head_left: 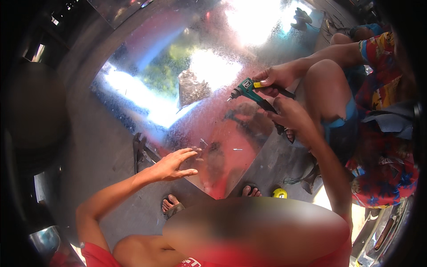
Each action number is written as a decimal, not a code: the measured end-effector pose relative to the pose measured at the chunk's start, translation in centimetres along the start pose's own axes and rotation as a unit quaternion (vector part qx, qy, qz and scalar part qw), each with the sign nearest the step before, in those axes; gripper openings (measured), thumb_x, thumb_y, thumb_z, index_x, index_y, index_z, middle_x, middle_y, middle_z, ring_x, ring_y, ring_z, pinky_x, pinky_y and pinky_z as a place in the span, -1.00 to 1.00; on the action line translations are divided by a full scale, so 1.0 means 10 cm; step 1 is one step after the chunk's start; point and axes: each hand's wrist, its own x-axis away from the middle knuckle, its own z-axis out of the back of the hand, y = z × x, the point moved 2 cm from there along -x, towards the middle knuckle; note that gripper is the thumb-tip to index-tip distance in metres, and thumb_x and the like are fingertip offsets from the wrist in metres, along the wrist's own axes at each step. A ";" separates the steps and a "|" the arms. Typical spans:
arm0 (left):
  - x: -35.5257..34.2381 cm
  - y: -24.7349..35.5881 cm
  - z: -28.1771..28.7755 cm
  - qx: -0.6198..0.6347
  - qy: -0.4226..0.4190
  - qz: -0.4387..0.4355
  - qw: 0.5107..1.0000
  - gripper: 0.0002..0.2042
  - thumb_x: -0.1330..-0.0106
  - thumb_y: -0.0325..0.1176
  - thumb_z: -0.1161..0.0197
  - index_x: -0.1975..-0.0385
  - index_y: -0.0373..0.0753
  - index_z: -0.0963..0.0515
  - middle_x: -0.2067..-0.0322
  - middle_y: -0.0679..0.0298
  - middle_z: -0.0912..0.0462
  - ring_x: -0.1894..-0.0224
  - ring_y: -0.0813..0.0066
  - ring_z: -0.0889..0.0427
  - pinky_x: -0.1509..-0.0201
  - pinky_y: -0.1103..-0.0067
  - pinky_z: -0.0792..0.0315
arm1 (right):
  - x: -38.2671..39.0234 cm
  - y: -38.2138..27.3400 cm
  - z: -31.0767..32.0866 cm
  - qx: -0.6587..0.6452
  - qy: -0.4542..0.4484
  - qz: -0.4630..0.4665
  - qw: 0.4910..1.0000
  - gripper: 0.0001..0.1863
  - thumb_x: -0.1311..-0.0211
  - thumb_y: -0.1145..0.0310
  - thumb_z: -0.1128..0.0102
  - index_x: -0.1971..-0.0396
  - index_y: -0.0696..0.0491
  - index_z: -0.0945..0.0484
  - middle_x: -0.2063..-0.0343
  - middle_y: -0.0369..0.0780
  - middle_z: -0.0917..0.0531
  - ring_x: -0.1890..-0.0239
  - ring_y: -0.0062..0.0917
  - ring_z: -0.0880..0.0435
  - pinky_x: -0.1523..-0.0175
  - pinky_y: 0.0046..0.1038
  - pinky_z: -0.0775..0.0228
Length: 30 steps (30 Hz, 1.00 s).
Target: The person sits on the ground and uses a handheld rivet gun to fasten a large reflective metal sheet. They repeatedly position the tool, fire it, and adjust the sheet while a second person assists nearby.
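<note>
My right hand grips the lower handle of a green-and-black hand riveter, whose nose points left with a pin in it. A co-worker's hand holds its upper, yellow-marked handle. My left hand is open, fingers apart, over the near corner of a shiny, reflective metal sheet. Two small pins, apparently rivets, lie loose on the sheet near that hand. Farther back, a clear plastic bag full of small metal pieces rests on the sheet.
A co-worker in patterned clothing crouches at the right, knee beside the riveter. A yellow tape measure sits by my foot. A dark tool lies at the sheet's left edge. A dark object stands at the far right corner.
</note>
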 end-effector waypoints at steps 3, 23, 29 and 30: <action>-0.04 0.27 0.19 0.100 -0.027 0.043 0.994 -0.35 -0.33 0.05 -0.27 -0.29 -0.26 -0.38 -0.21 -0.11 -0.47 -0.29 0.02 -0.44 -0.31 0.25 -0.37 | 0.09 -0.06 -0.49 -0.374 -0.035 -0.017 0.927 -0.65 -0.26 0.15 -0.33 0.32 0.16 -0.52 0.60 -0.26 -0.53 0.62 -0.56 -0.53 0.52 -0.44 -0.37; -0.80 0.84 -1.39 0.558 0.457 0.132 0.680 -0.62 -0.49 -0.03 -0.11 0.26 -0.28 -0.60 0.43 0.32 -0.64 0.40 0.64 -0.55 0.31 0.61 -0.45 | 0.51 -0.45 -1.45 -0.374 0.015 0.104 0.922 -0.56 -0.39 0.15 -0.17 -0.08 0.15 -0.45 0.38 -0.16 -0.67 0.44 -0.46 -0.65 0.29 -0.40 -0.46; -0.61 0.64 -1.67 0.709 0.462 0.099 0.523 -0.51 -0.54 0.09 0.13 0.25 -0.26 -0.50 0.53 0.33 -0.55 0.59 0.60 -0.50 0.51 0.64 -0.39 | 0.59 -0.80 -1.72 -0.614 -0.298 0.060 0.729 -0.65 -0.55 0.12 0.08 0.10 0.14 -0.48 0.59 -0.36 -0.46 0.66 -0.76 -0.36 0.55 -0.66 -0.18; -0.56 0.61 -1.77 0.727 0.448 0.121 0.506 -0.49 -0.55 0.11 0.18 0.23 -0.26 -0.49 0.53 0.33 -0.55 0.61 0.59 -0.50 0.55 0.64 -0.39 | 0.65 -0.92 -1.72 -0.567 -0.276 0.078 0.772 -0.66 -0.54 0.14 0.06 0.15 0.14 -0.51 0.61 -0.38 -0.44 0.64 -0.76 -0.32 0.54 -0.63 -0.17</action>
